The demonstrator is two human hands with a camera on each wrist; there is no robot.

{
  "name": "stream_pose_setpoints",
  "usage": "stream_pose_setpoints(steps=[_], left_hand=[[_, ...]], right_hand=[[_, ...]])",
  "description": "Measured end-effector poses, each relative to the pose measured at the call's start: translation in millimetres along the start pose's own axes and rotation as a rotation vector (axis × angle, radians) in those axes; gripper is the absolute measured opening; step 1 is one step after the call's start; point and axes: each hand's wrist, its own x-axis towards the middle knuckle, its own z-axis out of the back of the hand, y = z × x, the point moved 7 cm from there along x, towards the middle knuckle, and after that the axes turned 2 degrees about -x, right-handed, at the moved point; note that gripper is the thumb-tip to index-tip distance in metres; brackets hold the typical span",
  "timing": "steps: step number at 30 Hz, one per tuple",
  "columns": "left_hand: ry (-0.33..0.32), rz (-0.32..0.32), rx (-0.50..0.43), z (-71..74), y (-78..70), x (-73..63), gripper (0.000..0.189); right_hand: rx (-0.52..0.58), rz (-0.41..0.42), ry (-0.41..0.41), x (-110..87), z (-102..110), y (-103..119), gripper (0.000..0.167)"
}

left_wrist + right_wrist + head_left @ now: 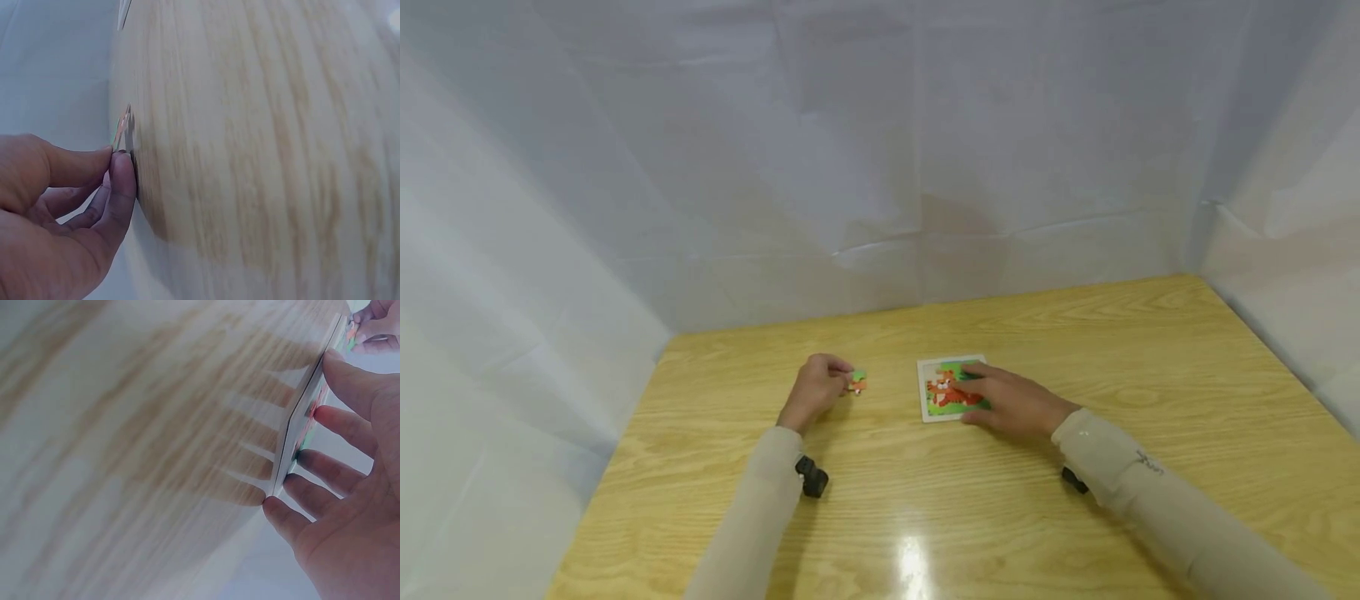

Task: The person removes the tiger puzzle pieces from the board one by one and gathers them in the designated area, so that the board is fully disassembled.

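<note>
My left hand (817,390) pinches a small jigsaw piece (858,382) coloured green and orange, just above the wooden table. From the left wrist, the piece (123,128) shows nearly edge-on between thumb and fingertips. To its right lies a square jigsaw puzzle (950,392) in a white frame, with a red-orange animal on green. Over its right side, my right hand (1017,403) rests with the fingers spread, hiding part of the picture. In the right wrist view, fingertips (325,412) touch the puzzle's face and its frame edge (284,440).
The light wooden table (925,492) reaches back to a white sheet (850,150) hung behind it, with more sheeting at both sides. A dark wrist camera (812,477) sits on the left sleeve, and another (1074,480) on the right.
</note>
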Motion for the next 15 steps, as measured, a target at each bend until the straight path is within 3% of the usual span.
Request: stream_pose_setpoints(steps=[15], left_hand=[[-0.046, -0.011, 0.079, 3.8, -2.2, -0.4, 0.019]], right_hand=[[0.005, -0.003, -0.002, -0.6, -1.2, -1.2, 0.058]])
